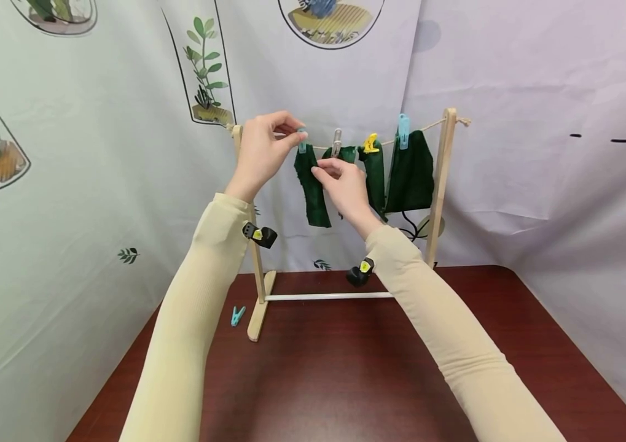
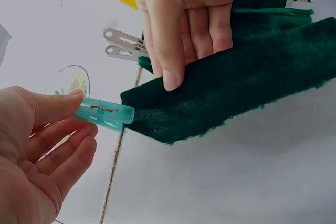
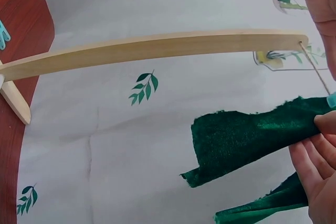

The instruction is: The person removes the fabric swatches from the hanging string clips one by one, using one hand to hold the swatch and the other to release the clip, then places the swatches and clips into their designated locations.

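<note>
My left hand (image 1: 265,146) pinches a light-blue clothespin (image 2: 109,113) between thumb and fingers at the left part of the rope (image 2: 112,174). The pin's tip sits on the top end of a dark green cloth strip (image 1: 313,195), which hangs down from there. Just below the pin, my right hand (image 1: 348,187) holds the strip's edge between thumb and fingers. To its right, more green cloths hang under a clear-grey clothespin (image 1: 337,141), a yellow clothespin (image 1: 370,143) and another light-blue clothespin (image 1: 403,131). The right hand partly covers the cloth behind it.
A wooden post (image 1: 440,190) and a left post (image 3: 157,48) carry the rope, joined low down by a white rod (image 1: 329,297). One loose blue clothespin (image 1: 238,316) lies on the dark red table (image 1: 340,368) by the left foot. Patterned fabric hangs behind.
</note>
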### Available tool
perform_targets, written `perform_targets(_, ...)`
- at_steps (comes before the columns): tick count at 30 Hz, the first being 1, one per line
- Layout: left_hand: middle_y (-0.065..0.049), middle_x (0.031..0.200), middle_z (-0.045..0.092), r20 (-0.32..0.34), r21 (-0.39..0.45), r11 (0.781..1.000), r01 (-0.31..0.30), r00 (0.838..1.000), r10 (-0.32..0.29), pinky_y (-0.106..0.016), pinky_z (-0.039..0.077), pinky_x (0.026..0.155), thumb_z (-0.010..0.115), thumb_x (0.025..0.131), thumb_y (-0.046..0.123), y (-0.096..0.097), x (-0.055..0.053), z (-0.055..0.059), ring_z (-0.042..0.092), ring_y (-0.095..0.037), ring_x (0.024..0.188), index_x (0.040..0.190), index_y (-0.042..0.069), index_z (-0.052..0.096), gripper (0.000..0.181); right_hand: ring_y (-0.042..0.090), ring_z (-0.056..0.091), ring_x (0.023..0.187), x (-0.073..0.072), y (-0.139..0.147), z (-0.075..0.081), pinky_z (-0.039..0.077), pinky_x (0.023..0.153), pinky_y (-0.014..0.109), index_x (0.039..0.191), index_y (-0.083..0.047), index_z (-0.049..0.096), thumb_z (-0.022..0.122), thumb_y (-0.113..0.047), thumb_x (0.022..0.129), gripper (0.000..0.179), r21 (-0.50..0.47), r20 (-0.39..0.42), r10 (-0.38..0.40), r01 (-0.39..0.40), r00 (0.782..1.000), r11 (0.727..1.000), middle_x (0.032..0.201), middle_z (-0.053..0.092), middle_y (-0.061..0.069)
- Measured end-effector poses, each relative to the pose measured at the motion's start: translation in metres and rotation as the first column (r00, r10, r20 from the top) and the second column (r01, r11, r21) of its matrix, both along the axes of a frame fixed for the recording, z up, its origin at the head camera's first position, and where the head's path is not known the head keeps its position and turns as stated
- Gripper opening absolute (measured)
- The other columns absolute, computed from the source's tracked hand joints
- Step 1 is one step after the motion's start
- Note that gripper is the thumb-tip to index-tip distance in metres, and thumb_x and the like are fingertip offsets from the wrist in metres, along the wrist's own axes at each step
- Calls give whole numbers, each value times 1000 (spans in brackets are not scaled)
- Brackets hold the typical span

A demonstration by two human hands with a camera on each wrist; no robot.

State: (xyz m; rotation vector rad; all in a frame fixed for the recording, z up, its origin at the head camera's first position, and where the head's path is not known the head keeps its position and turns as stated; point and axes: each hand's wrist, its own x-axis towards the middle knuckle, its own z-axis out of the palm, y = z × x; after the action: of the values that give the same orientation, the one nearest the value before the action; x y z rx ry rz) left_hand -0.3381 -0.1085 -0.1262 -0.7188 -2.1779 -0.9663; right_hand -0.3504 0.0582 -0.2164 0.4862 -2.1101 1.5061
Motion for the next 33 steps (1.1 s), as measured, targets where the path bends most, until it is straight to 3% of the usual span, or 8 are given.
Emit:
perform_targets(13,-6,98,73,-9,67,998,20,1000,-19,-24,54,89,73,95,17,-7,14,2,66,-13,92,103,4,76,16,21,71,92,13,20,-14,57,84,36,124,-9,72,67,-31,99,33,14,45,46,-47,998,999,115,73,7)
perform_targets(18,-8,100,73,4,53,998,41,999,-41,-25,54,90,72,95,16,-10,19,-5,68,-15,94,106,2,74,18,21,68,90,17,31,-26,55,79,35,123,-10,72,67,-33,99,34,41,75,43,-47,996,998,113,74,7)
perform_targets(23,-11,99,73,-14,56,997,53,999,-52,-27,55,89,73,94,13,-15,21,-14,70,-18,91,107,0,73,18,20,69,91,24,43,-36,56,85,37,123,-10,72,67,-34,99,34,55,66,68,-72,995,996,113,73,6)
perform_targets(33,-11,103,73,35,64,998,-1,999,-1,-27,55,89,74,94,18,-34,31,-24,70,-18,95,111,2,73,23,21,71,93,41,71,-40,54,93,43,124,-11,72,69,-38,97,37,61,87,45,-51,995,997,117,73,7)
